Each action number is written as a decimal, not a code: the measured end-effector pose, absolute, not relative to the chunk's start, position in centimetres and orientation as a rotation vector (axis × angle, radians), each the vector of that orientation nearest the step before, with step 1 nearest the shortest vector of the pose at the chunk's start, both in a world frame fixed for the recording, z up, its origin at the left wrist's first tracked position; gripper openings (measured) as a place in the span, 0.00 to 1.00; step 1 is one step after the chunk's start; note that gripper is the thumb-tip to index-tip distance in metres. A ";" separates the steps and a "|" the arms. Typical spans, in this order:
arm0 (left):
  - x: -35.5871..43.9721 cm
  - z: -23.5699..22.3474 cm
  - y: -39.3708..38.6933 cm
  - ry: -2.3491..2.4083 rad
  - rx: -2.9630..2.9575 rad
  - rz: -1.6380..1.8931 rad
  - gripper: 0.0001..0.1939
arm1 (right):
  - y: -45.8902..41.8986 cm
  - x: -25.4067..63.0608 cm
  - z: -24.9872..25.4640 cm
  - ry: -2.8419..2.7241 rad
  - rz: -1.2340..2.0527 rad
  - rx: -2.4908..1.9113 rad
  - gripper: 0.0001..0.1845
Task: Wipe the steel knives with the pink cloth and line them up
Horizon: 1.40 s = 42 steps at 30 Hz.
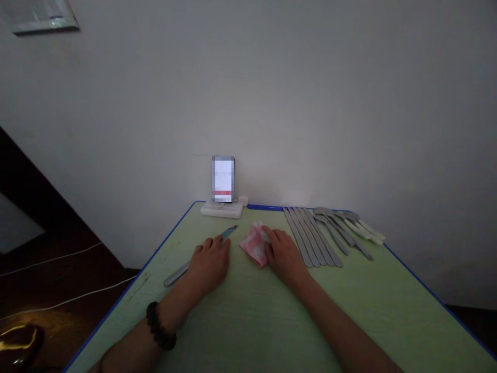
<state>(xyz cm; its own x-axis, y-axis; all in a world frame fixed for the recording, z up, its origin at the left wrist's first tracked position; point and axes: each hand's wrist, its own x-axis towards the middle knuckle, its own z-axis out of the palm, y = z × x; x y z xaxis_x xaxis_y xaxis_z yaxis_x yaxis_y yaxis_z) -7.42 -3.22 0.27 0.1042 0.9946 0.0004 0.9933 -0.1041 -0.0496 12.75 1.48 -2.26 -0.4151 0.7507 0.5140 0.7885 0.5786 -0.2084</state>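
My left hand lies over a metal table knife at the table's left side, its fingers curled down on it. The pointed blade sticks out past the fingertips toward the wall, and the handle shows behind the hand. The middle of the knife is hidden. A crumpled pink and white cloth is pinched under the fingers of my right hand, resting on the table. Just right of that hand, several long flat metal utensils lie side by side, rounded ends toward me.
Several metal spoons and white-handled utensils lie at the right back of the green table with a blue edge. A lit phone stands upright on a white base against the wall. White cables run at left.
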 end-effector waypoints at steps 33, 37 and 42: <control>-6.5 -0.5 -2.0 -2.379 -2.574 -0.915 0.11 | 0.6 12.8 -1.8 -0.768 1.192 -0.969 0.19; -5.8 -1.2 -1.9 -2.414 -2.591 -1.536 0.10 | 0.5 12.6 -1.7 -0.719 1.252 -0.973 0.20; -4.5 -1.4 -2.5 -2.337 -2.648 -1.853 0.11 | 0.8 12.5 -1.6 -0.576 1.371 -0.846 0.16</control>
